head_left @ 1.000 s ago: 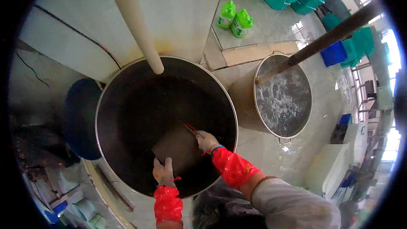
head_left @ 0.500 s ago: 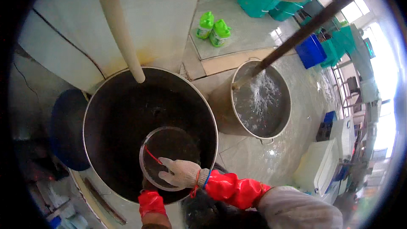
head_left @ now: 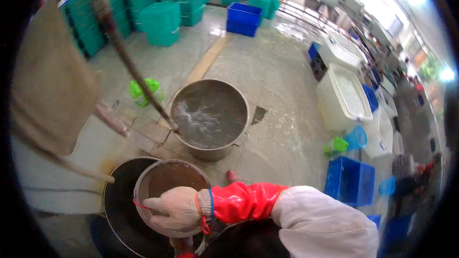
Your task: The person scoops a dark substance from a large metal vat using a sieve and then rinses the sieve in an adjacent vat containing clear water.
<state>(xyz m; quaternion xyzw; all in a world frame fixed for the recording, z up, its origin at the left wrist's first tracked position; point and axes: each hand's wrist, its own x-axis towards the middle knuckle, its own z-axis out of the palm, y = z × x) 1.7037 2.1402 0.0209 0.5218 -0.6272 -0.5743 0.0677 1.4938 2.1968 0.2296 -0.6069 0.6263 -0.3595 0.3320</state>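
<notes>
Over the near large metal pot (head_left: 106, 205) is a tilted, round, pail-like vessel (head_left: 165, 174) with a pale rim and a brownish inside. A thin red cord (head_left: 139, 204) hangs at its rim. My right hand (head_left: 178, 208), in a white knit glove with a red rubber sleeve, is closed over the vessel's near side, fingers pointing toward the cord. Below it, at the lower edge, my left hand (head_left: 182, 245) shows only in part by the vessel's underside; its fingers are hidden.
Ahead, a second metal pot (head_left: 210, 154) holds churning water, with a dark pipe (head_left: 134, 74) slanting to it. A pale pipe (head_left: 71, 165) ends over the near pot. Green jugs (head_left: 146, 91), teal crates (head_left: 160, 24), blue crates (head_left: 351, 181) and white tubs (head_left: 344, 95) stand around.
The view has swung right and up toward the room. The pail-like vessel has risen from low inside the near pot to above its rim, my right hand staying on it.
</notes>
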